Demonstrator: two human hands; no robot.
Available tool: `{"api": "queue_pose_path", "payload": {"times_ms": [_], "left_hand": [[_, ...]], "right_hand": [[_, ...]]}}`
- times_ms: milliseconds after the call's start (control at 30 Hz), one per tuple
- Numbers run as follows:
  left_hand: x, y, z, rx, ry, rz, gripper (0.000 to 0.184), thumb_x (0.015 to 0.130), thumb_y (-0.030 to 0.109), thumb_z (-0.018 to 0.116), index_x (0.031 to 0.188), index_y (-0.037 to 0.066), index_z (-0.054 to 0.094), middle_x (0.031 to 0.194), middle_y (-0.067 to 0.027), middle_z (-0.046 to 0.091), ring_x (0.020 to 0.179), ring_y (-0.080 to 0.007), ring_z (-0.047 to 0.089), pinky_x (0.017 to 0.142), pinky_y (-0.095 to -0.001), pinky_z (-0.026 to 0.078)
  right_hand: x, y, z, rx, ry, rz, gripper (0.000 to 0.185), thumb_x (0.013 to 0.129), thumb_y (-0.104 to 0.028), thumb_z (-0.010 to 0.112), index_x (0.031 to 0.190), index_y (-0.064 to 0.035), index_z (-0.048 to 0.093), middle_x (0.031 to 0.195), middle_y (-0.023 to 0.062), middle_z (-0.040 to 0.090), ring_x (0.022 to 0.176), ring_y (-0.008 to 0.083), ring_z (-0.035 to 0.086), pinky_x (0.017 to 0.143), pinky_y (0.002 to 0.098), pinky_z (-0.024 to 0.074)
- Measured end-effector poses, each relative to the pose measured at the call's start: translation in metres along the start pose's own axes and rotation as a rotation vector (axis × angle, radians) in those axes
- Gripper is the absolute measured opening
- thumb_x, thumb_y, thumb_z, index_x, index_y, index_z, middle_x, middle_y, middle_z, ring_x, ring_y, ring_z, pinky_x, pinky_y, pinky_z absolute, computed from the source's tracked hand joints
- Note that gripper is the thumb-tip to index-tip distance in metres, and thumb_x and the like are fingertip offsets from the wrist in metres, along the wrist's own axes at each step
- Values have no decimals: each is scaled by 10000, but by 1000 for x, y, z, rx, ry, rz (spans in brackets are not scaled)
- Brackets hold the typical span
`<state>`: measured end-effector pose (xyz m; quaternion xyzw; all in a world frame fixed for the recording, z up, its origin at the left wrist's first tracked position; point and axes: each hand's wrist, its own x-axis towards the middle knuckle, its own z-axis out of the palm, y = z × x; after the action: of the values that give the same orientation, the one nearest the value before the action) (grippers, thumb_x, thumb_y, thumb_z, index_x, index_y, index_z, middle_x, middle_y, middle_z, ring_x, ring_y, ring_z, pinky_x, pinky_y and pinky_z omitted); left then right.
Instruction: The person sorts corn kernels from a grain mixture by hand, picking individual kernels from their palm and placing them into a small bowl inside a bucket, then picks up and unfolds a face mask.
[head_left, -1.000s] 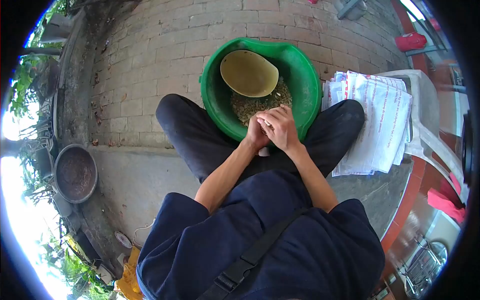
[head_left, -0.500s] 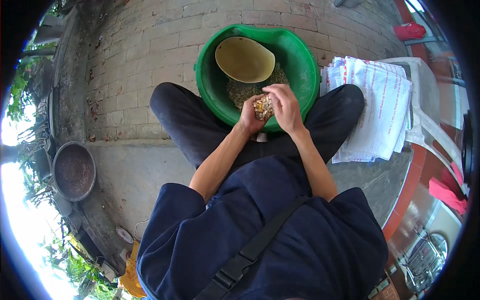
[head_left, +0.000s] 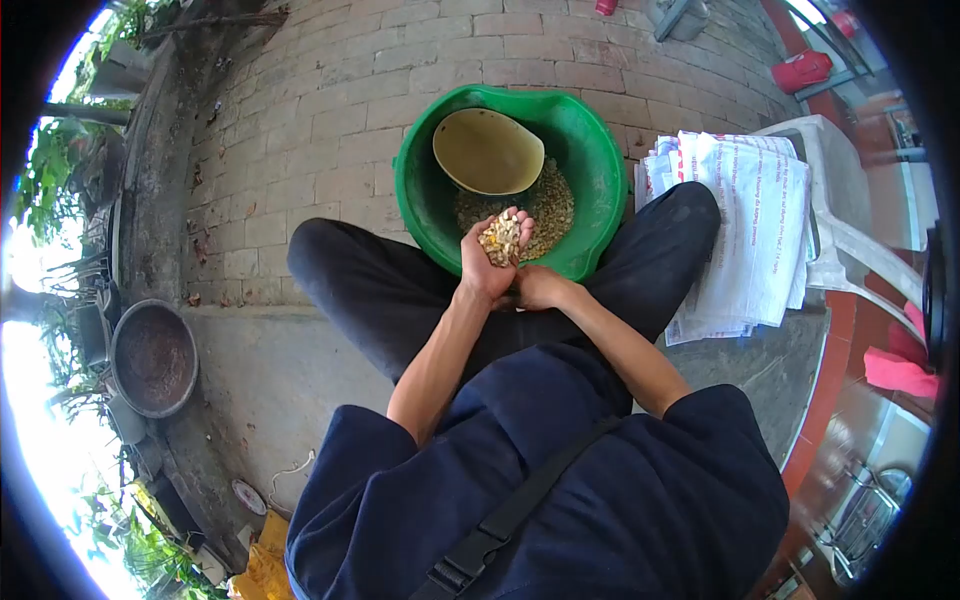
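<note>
My left hand (head_left: 487, 262) is cupped palm up around a heap of pale and yellow grains (head_left: 503, 240), over the near rim of a green tub (head_left: 600, 170). Lower and to the right, my right hand (head_left: 538, 288) is beside the left wrist; its fingers are mostly hidden, and I cannot make out whether it holds anything. Inside the tub lie more grains (head_left: 553, 210), and a yellowish scoop-shaped bowl (head_left: 490, 152) rests at its back left.
A stack of printed white sacks (head_left: 750, 230) lies right of my knee, by a pale plastic chair (head_left: 850, 240). At the left stands a dark round basin (head_left: 155, 358). A red object (head_left: 802, 72) is at the upper right.
My right hand has moved off the grains and down to beside the left wrist. My left hand has turned palm up, showing the heap of grains. The view has shifted slightly.
</note>
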<state>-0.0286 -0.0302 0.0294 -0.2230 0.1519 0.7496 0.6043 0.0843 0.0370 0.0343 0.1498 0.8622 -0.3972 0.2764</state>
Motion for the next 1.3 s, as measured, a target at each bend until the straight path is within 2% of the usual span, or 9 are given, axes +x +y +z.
{"api": "queue_pose_path", "payload": {"times_ms": [100, 167, 200, 433, 567, 633, 1000, 1233, 1300], "left_hand": [[-14, -10, 2, -35, 18, 20, 356, 961, 175, 390, 1177, -56, 553, 1142, -207, 628, 1077, -363, 608, 938, -434, 536], [-16, -16, 2, -36, 9, 26, 386, 963, 193, 371, 1185, -74, 541, 1142, -215, 624, 1096, -366, 598, 948, -426, 527], [-17, -20, 3, -12, 37, 38, 389, 961, 194, 373, 1189, -74, 540, 1148, -216, 622, 1099, -368, 599, 945, -425, 529], [-30, -45, 8, -102, -23, -56, 374, 951, 176, 401, 1191, -77, 537, 1157, -221, 609, 1109, -373, 592, 961, -433, 527], [-27, -39, 2, -101, 11, -52, 383, 952, 177, 394, 1196, -83, 532, 1170, -223, 605, 1114, -379, 589, 967, -434, 524], [-27, -34, 7, -26, 65, 33, 415, 965, 199, 363, 1220, -87, 524, 1185, -227, 608, 1106, -363, 602, 960, -431, 522], [-30, -27, 4, -30, -28, 9, 387, 959, 178, 388, 1202, -90, 524, 1163, -227, 609, 1087, -375, 600, 923, -430, 547], [-25, -27, -9, 32, 140, 38, 406, 957, 202, 386, 1207, -80, 537, 1173, -219, 618, 1094, -359, 605, 917, -410, 547], [-21, -22, -7, -10, 171, 33, 405, 957, 200, 384, 1209, -78, 538, 1165, -216, 620, 1088, -360, 607, 924, -413, 544]], "right_hand": [[8, 0, 15, 44, 21, -27, 473, 805, -508, 639, 1082, -127, 675, 1070, 163, 684, 970, 345, 642, 870, 447, 502], [37, 29, 49, 143, 59, -325, 578, 815, -400, 704, 1242, -38, 557, 1264, 201, 585, 1141, 347, 563, 994, 430, 443], [34, 16, 33, 119, -16, -272, 574, 788, -383, 711, 1238, -55, 571, 1283, 205, 573, 1181, 337, 537, 1039, 415, 412], [23, 14, 36, 82, 5, -203, 540, 788, -383, 699, 1206, -61, 588, 1251, 200, 592, 1147, 340, 556, 1011, 421, 430], [22, 2, 42, 63, -2, -171, 518, 788, -383, 690, 1185, -64, 600, 1230, 197, 604, 1124, 342, 569, 993, 426, 442], [30, -8, 40, 61, 4, -146, 507, 788, -383, 686, 1175, -66, 605, 1220, 196, 610, 1113, 343, 575, 984, 428, 448], [19, -22, 49, 61, 29, -71, 451, 788, -383, 663, 1117, -76, 637, 1162, 187, 645, 1051, 348, 611, 933, 440, 480], [3, -6, 48, 145, 56, -14, 424, 787, -383, 651, 1085, -82, 654, 1131, 182, 663, 1017, 351, 631, 906, 447, 498], [11, -9, 53, 83, 85, 84, 382, 772, -347, 648, 1028, -63, 658, 1074, 181, 681, 953, 343, 658, 842, 452, 526]]}}
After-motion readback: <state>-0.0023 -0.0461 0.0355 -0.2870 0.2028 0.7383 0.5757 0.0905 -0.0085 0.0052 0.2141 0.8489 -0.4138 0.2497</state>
